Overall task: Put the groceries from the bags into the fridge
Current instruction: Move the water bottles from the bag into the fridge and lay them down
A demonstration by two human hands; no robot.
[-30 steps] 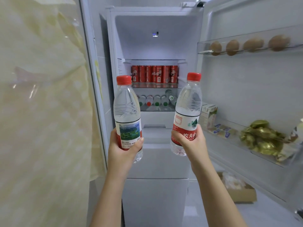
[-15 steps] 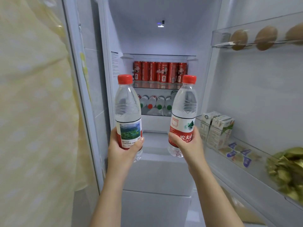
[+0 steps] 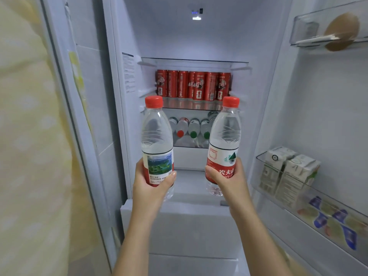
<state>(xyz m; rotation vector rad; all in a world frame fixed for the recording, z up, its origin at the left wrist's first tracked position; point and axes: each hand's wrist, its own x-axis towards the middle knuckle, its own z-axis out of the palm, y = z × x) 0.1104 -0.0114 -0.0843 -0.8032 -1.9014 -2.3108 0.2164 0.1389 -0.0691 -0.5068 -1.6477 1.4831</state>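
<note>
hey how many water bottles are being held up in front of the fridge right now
2. One water bottle upright in the left hand, another upright in the right hand. More bottles lie on a shelf behind, partly hidden.

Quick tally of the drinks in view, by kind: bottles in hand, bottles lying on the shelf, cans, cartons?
Held bottles: 2, one in the left hand and one in the right hand
Shelf bottles, lying down: at least 5
Cans: 7 visible in front
Cartons: 2
Total: at least 16
</note>
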